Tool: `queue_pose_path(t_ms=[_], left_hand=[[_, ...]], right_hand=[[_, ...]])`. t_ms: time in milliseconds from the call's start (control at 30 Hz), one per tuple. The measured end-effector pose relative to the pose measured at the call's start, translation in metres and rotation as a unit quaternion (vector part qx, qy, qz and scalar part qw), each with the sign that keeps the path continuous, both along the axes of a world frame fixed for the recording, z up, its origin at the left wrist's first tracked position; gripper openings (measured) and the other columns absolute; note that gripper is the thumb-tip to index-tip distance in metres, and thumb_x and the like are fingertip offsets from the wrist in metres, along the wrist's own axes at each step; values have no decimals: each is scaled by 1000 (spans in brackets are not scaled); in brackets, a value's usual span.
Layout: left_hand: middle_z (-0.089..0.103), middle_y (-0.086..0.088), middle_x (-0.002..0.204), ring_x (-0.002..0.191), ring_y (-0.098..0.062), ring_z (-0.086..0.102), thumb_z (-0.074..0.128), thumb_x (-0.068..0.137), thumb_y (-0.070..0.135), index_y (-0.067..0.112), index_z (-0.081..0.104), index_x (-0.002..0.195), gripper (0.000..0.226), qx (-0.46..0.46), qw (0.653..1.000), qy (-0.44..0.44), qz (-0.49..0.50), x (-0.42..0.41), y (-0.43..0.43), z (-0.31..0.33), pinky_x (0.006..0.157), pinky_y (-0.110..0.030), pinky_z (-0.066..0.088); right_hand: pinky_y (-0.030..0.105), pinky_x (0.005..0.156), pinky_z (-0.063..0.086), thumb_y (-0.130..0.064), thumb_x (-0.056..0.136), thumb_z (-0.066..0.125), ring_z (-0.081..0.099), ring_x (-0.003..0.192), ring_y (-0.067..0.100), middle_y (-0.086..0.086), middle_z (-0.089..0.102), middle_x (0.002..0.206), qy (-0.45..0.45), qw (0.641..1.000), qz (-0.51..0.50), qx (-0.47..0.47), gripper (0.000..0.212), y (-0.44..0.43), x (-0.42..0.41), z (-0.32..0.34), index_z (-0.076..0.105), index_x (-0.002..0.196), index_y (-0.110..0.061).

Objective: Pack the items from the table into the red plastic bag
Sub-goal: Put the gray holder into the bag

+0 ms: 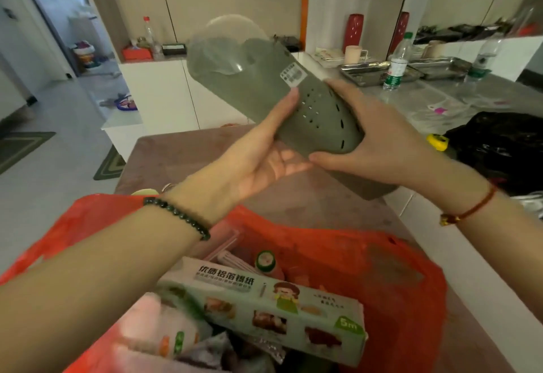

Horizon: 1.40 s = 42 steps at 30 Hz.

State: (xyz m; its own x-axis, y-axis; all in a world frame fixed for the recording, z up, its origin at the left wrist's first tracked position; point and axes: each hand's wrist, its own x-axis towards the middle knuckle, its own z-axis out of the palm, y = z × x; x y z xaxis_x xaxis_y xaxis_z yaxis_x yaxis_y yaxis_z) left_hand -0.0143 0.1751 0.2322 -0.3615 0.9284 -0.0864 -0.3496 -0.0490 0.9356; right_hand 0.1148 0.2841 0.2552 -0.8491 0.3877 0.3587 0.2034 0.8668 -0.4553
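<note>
A pair of grey-green perforated slippers (264, 79) wrapped in clear plastic is held in the air above the brown table (182, 149). My left hand (264, 149) grips the toe end from below and the left, thumb on top. My right hand (373, 137) grips the same toe end from the right, fingers curled under. The red plastic bag (382, 270) stands open below my arms. Inside it lie a green foil box (264, 305), a green-capped bottle (266, 261) and other packets.
A black plastic bag (499, 143) and a yellow tape measure (437, 140) lie at the right. The counter behind holds metal trays (364, 71), water bottles (396, 64), a cup and red vases. A white cabinet stands behind the table; open floor lies to the left.
</note>
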Motion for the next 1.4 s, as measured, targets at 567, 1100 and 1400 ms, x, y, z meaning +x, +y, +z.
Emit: queue_pose_path(t_ms=[567,1100,1400], left_hand=[[40,-21,143,127,-48,40,61,74,43,16,32,141,78,-383,491,776,99,-70,-275,-55,104,-48,26],[54,-9,61,35,-9,51,42,81,-8,7,59,90,24,-319,900,263,141,-75,-304,-32,36,-17,43],[72,-6,89,68,-18,67,79,30,62,22,66,97,79,-329,917,217,55,-111,-300,-20,61,-27,54]], right_hand=[[16,84,43,-40,64,74,49,111,-2,-26,45,124,-105,983,148,-22,87,-156,22,-72,25,136,-43],[31,112,18,-58,85,40,20,140,14,-6,13,156,-319,905,215,181,81,-204,51,-116,-11,144,-37],[12,98,40,-62,76,42,46,113,-14,-30,44,129,-184,964,190,-17,48,-165,7,-41,27,121,-61]])
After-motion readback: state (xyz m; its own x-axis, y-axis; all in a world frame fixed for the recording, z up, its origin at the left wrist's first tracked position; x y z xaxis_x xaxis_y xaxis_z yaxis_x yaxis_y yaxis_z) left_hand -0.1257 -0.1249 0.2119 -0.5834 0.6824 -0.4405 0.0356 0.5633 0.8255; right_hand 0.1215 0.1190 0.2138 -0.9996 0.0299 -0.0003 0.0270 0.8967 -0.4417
